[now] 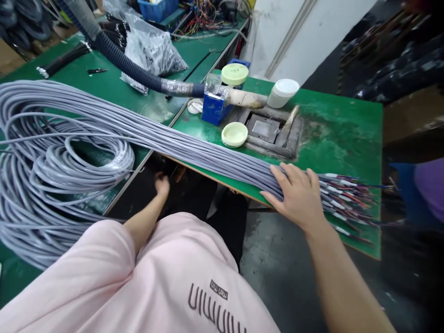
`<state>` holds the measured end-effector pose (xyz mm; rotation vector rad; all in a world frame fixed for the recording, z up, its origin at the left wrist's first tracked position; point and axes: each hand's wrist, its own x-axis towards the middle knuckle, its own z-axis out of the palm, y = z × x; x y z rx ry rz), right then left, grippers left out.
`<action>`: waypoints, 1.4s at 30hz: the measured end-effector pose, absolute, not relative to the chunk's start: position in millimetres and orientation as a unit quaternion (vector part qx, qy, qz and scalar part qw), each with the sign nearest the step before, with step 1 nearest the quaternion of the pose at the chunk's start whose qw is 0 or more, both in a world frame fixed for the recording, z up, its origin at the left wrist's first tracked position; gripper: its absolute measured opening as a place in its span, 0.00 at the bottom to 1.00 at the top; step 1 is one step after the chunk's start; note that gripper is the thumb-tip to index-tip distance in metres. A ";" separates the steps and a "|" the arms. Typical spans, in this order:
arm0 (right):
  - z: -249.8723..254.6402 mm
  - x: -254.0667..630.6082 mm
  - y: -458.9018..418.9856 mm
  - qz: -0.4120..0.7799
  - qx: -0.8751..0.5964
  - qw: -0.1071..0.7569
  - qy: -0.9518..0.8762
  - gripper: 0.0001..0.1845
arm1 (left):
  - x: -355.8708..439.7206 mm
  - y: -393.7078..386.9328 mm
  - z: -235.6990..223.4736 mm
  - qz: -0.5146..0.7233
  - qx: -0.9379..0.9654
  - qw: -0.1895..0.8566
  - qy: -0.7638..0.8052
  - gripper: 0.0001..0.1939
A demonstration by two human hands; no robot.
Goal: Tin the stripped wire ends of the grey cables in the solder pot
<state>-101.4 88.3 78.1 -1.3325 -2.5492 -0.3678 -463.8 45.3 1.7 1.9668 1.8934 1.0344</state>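
Observation:
A thick bundle of grey cables (208, 159) runs across the green bench from large coils on the left. My right hand (298, 194) lies over the bundle near its right end, thumb on the near side and fingers across the far side. Just beyond it, the stripped cable ends (343, 196) fan out in red, dark and white wires toward the bench's right edge. Below the bench's front edge, my left hand (162, 186) hangs in shadow near a dark gap; its fingers are unclear, and I see nothing held.
A solder pot (265, 128) is set in the bench beyond the bundle. A ribbed extraction hose (138, 74) ends beside it, near a shallow cream dish (234, 134), a white lidded tub (282, 92) and a blue box (212, 108). Plastic bags (156, 55) lie behind.

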 end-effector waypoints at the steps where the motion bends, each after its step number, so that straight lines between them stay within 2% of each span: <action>1: 78.9 -95.7 85.2 -0.132 -0.463 0.118 -0.869 0.35 | -455.7 45.7 -4.5 0.365 0.666 0.113 0.641 0.14; 4: 81.6 -80.4 80.9 -0.130 -0.473 0.107 -0.865 0.37 | -429.1 47.6 -4.2 0.406 0.676 0.134 0.600 0.14; 6: 85.2 -73.9 83.5 -0.114 -0.466 0.093 -0.872 0.37 | -417.9 57.2 14.4 0.438 0.697 0.140 0.550 0.10; 9: 92.8 -67.4 93.7 -0.100 -0.441 0.061 -0.890 0.35 | -415.9 89.0 56.0 0.470 0.719 0.097 0.502 0.09; 14: 102.3 -56.5 105.7 -0.109 -0.409 0.015 -0.906 0.29 | -418.3 137.6 96.2 0.324 0.783 0.036 0.529 0.16; 18: 99.7 -50.9 106.4 -0.105 -0.414 0.046 -0.903 0.26 | -414.6 140.2 92.7 0.261 0.811 0.014 0.523 0.18; 21: 94.4 -48.7 108.0 -0.117 -0.419 0.048 -0.899 0.25 | -413.5 136.9 87.2 0.272 0.816 -0.003 0.511 0.20; 25: 90.3 -49.2 105.4 -0.116 -0.440 0.045 -0.889 0.25 | -413.1 135.7 81.8 0.306 0.806 -0.011 0.507 0.17; 30: 112.0 -55.6 106.5 0.010 -0.487 0.095 -0.868 0.23 | -413.0 130.6 74.9 0.350 0.800 -0.008 0.488 0.12; 33: 135.4 -63.3 145.5 0.088 -0.574 0.155 -0.799 0.19 | -412.9 129.0 72.4 0.368 0.796 -0.016 0.480 0.10; 35: 146.3 -69.7 192.0 0.091 -0.656 0.176 -0.728 0.17 | -413.2 129.6 71.6 0.372 0.798 -0.023 0.474 0.09; 39: 143.8 -81.9 296.1 0.111 -0.744 0.127 -0.646 0.14 | -414.7 131.4 71.0 0.375 0.803 -0.035 0.461 0.09; 42: 127.6 -89.2 347.7 0.120 -0.769 0.102 -0.620 0.16 | -415.2 132.1 70.9 0.379 0.803 -0.035 0.458 0.10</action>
